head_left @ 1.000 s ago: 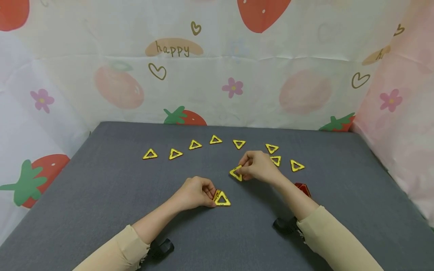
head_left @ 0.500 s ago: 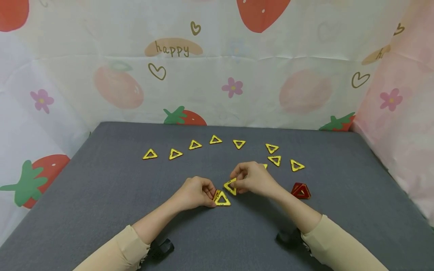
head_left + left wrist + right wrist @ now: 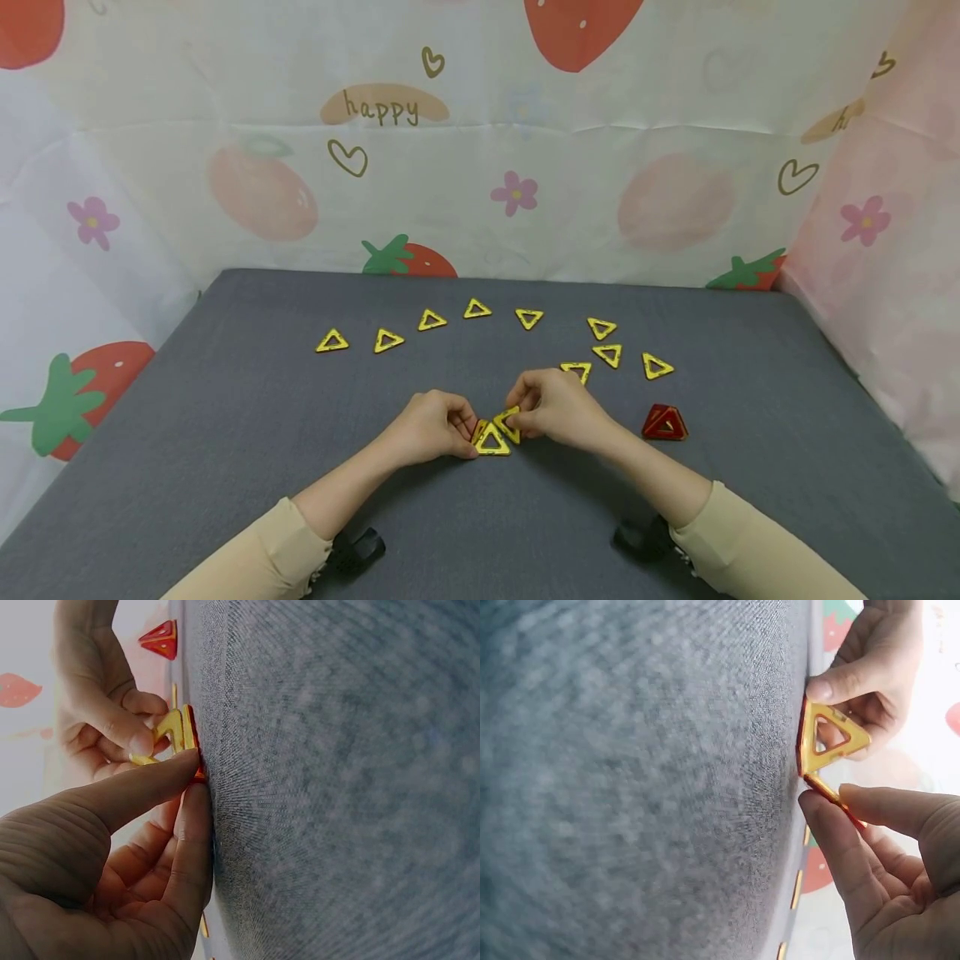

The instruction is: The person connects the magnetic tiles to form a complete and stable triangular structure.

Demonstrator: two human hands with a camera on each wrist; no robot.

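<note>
Joined triangles [image 3: 492,451], yellow with some red along the edges, sat on the grey tablecloth [image 3: 480,533], the front one standing on its edge. Left hand [image 3: 433,427] was at their left side, thumb and fingers pinching the lower corner down near the cloth. Right hand [image 3: 558,408] was on their right, pinching one more yellow triangle [image 3: 829,793] between thumb and fingers. That piece was tilted, off the table at its upper end, its low corner right at the near corner of the joined triangles in the right wrist view; couldn't tell if the two had snapped together. Nine loose yellow triangles [image 3: 477,316] lay flat in a rough arc beyond the joined triangles, spread out to both sides; one of those was partly covered by the right hand. Red pyramid [image 3: 665,422] stood well to the right of the joined triangles, past the right forearm. Both arms wore beige sleeves [image 3: 757,542], nearer the person than the joined triangles, with a black device [image 3: 360,552] at each wrist. Curtain [image 3: 570,167] with strawberries, flowers and hearts hung behind everything, beyond the joined triangles.
</note>
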